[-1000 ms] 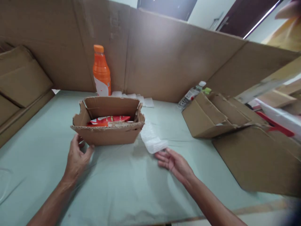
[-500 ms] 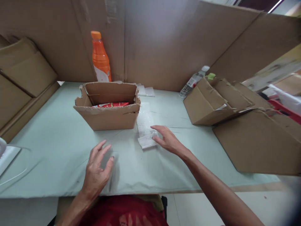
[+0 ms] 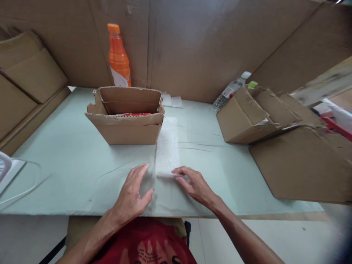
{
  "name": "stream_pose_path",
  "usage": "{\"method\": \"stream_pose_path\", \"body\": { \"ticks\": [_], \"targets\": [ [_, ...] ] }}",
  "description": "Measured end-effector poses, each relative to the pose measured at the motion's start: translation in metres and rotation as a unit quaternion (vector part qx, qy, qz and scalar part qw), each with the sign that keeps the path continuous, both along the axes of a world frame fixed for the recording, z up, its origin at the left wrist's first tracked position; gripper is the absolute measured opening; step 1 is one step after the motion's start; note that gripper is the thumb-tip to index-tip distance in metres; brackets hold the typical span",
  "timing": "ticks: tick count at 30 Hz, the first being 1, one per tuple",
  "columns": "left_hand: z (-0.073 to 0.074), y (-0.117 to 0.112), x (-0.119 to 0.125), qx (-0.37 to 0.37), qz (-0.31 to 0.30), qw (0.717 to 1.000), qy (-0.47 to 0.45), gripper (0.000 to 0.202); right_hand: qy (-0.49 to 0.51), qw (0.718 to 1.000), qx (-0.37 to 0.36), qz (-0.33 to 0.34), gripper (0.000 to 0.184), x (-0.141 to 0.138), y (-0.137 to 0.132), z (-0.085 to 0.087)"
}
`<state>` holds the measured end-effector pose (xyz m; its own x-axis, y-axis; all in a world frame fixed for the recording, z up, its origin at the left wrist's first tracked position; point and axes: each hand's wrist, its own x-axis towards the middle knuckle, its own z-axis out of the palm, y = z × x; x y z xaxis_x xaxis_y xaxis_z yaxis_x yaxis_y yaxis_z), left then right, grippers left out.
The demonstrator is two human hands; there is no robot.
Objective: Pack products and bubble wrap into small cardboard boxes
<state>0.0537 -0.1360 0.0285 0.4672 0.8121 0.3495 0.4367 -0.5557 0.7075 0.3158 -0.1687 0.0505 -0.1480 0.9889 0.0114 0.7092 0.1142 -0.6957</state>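
A strip of white bubble wrap [image 3: 167, 146] lies flat on the pale green table [image 3: 68, 172], reaching from the open cardboard box [image 3: 125, 123] toward me. My right hand [image 3: 194, 184] rests on the strip's near end, fingertips pressing its corner. My left hand [image 3: 132, 194] lies flat on the table just left of the strip, fingers stretched toward its near edge and holding nothing. Inside the box shows a red and white packet [image 3: 134, 114].
An orange bottle [image 3: 118, 58] stands behind the box against the cardboard wall [image 3: 192, 47]. Small white foam pieces [image 3: 172, 101] lie beyond the box. At right are a tipped cardboard box [image 3: 253, 117], flat cardboard [image 3: 302, 165] and a clear water bottle [image 3: 231, 93]. A white object [image 3: 7, 168] sits at far left.
My right hand has drawn the bubble wrap strip nearer and laid it straight. My left hand left the box and moved right to the strip's near end.
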Motion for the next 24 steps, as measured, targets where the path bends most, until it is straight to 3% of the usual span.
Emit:
{"method": "stream_pose_path", "body": {
  "ticks": [4, 8, 10, 12, 15, 19, 22, 24],
  "targets": [
    [-0.005, -0.013, 0.008, -0.036, -0.045, 0.998, 0.004, 0.072, 0.090, 0.993, -0.080, 0.018, 0.012, -0.014, -0.016, 0.002],
    [-0.011, -0.021, 0.011, -0.077, -0.036, 0.996, 0.020, 0.059, 0.125, 0.987, -0.101, -0.013, 0.012, -0.019, -0.018, -0.008],
    [-0.013, -0.021, 0.014, -0.095, -0.006, 0.995, 0.033, 0.054, 0.098, 0.992, -0.047, -0.064, 0.010, -0.019, -0.019, -0.011],
    [-0.015, -0.020, 0.016, -0.103, 0.017, 0.993, 0.052, 0.054, 0.030, 0.991, 0.079, -0.106, 0.013, -0.019, -0.025, -0.009],
    [-0.016, -0.017, 0.020, -0.097, 0.033, 0.992, 0.076, 0.056, -0.057, 0.967, 0.241, -0.068, 0.018, -0.020, -0.039, -0.003],
    [-0.015, -0.015, 0.020, -0.064, 0.041, 0.993, 0.092, 0.054, -0.138, 0.964, 0.220, 0.064, 0.029, -0.030, -0.051, -0.009],
    [-0.010, -0.015, 0.013, -0.008, 0.043, 0.996, 0.081, 0.056, -0.175, 0.962, 0.199, 0.069, 0.022, -0.034, -0.045, -0.022],
    [-0.005, -0.017, 0.007, 0.037, 0.005, 0.997, 0.069, 0.061, -0.144, 0.969, 0.190, 0.061, 0.023, -0.035, -0.040, -0.025]
  ]
}}
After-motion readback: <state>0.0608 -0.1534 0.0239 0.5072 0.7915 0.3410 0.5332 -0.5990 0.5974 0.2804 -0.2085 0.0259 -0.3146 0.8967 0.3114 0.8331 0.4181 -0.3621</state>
